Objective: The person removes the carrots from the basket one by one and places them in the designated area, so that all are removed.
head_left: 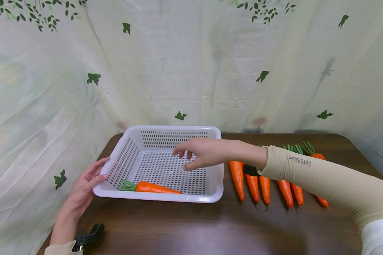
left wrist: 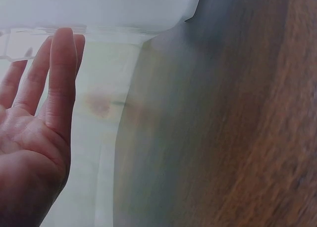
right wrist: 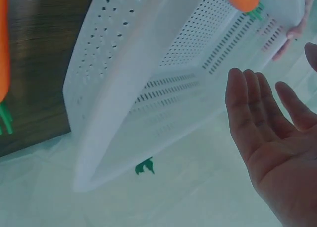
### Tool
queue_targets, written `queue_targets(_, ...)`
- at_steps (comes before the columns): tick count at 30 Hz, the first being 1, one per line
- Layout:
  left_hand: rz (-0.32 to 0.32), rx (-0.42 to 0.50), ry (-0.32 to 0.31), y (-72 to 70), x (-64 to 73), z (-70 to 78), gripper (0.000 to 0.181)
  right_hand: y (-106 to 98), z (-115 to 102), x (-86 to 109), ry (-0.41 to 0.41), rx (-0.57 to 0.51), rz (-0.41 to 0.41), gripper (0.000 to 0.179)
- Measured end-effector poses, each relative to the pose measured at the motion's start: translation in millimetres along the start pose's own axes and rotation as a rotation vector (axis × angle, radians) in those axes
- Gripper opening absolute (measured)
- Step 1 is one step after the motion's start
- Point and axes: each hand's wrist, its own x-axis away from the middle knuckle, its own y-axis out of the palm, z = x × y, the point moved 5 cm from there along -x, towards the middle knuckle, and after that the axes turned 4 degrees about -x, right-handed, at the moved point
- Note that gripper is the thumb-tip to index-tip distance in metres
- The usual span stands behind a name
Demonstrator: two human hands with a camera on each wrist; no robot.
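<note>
A white perforated plastic basket [head_left: 171,199] sits on the table, with one orange carrot [head_left: 153,187] along its near side, green stem to the left. At the basket's left side, my left hand [head_left: 86,182] holds the rim, thumb on top and fingers at the outer edge. The left wrist view shows the fingers of that hand [left wrist: 37,123] fairly straight against the basket. Above the basket's right half hovers my right hand [head_left: 204,152], fingers loosely bent and nothing in them. From the right wrist, the same hand [right wrist: 282,143] shows a bare palm.
Several more carrots [head_left: 237,180] lie side by side on the right of the brown table [head_left: 178,226], tips toward me, partly hidden under my right forearm. A pale curtain [head_left: 191,71] with leaf prints hangs behind the table and along its left.
</note>
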Motion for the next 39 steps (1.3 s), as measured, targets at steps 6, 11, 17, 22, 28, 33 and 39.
queue_targets(6,0.000,0.008,0.001,-1.2,-0.1,-0.1,0.054,9,-1,-28.0,0.019,-0.048,-0.106,0.044)
queue_targets(11,-0.013,0.019,0.015,-1.0,-0.3,0.1,0.054,18,-1,-50.0,0.049,-0.114,-0.196,0.046)
queue_targets(17,-0.023,0.011,0.023,-0.6,-1.2,0.8,0.054,28,0,-73.4,0.063,-0.107,-0.223,0.046)
queue_targets(22,-0.010,-0.004,0.018,-0.8,-0.7,1.1,0.054,38,2,-89.0,0.103,-0.237,-0.257,0.046)
queue_targets(28,-0.002,-0.011,0.011,-1.2,-0.6,-0.3,0.055,50,7,-102.9,0.105,-0.308,-0.289,0.045)
queue_targets(33,-0.002,-0.014,0.015,-1.3,-1.2,-0.3,0.054,59,10,-114.0,0.093,-0.343,-0.288,0.045)
queue_targets(39,0.000,-0.014,0.014,-1.8,0.0,0.5,0.055,75,14,-122.5,0.097,-0.382,-0.374,0.045)
